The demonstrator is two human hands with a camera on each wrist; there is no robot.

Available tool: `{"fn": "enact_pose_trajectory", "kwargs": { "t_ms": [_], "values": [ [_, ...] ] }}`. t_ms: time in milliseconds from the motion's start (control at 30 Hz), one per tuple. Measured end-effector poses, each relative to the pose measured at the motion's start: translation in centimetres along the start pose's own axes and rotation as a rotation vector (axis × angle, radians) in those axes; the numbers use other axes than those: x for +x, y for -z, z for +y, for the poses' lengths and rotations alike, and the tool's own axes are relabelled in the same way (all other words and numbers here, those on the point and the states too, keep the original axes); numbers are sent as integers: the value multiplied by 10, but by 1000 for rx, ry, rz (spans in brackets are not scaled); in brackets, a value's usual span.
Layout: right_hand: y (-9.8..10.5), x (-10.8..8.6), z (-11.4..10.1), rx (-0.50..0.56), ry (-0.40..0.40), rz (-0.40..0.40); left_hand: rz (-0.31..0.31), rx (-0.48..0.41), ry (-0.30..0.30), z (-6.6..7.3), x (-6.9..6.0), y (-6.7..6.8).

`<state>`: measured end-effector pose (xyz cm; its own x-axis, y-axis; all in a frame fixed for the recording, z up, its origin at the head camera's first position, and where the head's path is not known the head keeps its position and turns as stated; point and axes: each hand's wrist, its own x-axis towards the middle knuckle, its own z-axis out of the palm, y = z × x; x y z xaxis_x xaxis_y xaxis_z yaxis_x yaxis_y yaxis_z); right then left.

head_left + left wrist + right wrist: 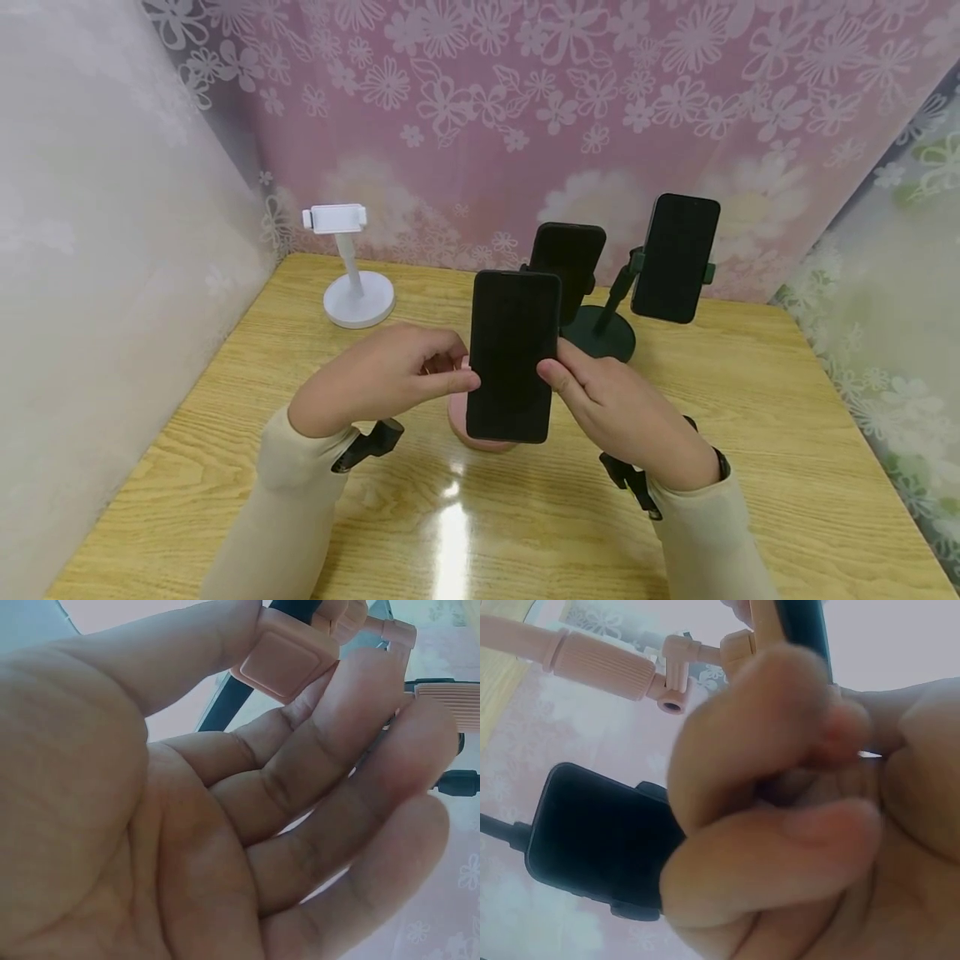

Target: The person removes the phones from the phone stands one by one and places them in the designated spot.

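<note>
A black smartphone (pixel 514 358) stands upright, screen toward me, in front of a pink phone stand (pixel 480 444). At the phone's left edge, my left hand (pixel 390 375) pinches the stand's pink clamp (pixel 289 664) between thumb and index finger; its other fingers are loosely bent behind. My right hand (pixel 615 408) grips the phone's right side, the thumb on the front edge and the fingers curled behind. The stand's ribbed pink stem (pixel 604 664) shows in the right wrist view. From the head, the phone hides most of the stand.
A white phone stand (pixel 358 298) without a phone is at the back left. Behind my phone, another phone (pixel 573 258) sits in a dark holder. To the right, a dark green stand (pixel 618 287) carries a third phone (pixel 677 258). A floral curtain (pixel 465 142) hangs behind the wooden table (pixel 750 400).
</note>
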<state>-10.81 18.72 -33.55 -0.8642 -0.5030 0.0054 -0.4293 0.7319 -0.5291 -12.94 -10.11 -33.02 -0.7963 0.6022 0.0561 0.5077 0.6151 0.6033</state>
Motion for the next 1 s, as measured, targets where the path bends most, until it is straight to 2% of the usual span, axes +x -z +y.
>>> {"fn": "enact_pose_trajectory", "kwargs": {
  "t_ms": [133,200,333,433,533,700,1000],
  "values": [
    [-1,1,-2,-10,7,30,-2,-6,-10,-1,-2,0],
    [-3,1,-2,-11,2,69,-6,-12,-7,-3,-2,-1],
    [-5,-2,-5,9,-7,237,-23,-15,-7,-4,0,-3],
    [-2,-6,-12,11,20,379,-31,-15,-14,-4,2,-4],
    [3,-4,-25,-72,59,459,-36,-18,-22,-3,3,-4],
    [6,8,-49,-295,53,467,-38,-20,-44,-2,2,-3],
    [16,32,-81,-522,24,364,-45,-40,-52,-2,1,0]
  ]
}}
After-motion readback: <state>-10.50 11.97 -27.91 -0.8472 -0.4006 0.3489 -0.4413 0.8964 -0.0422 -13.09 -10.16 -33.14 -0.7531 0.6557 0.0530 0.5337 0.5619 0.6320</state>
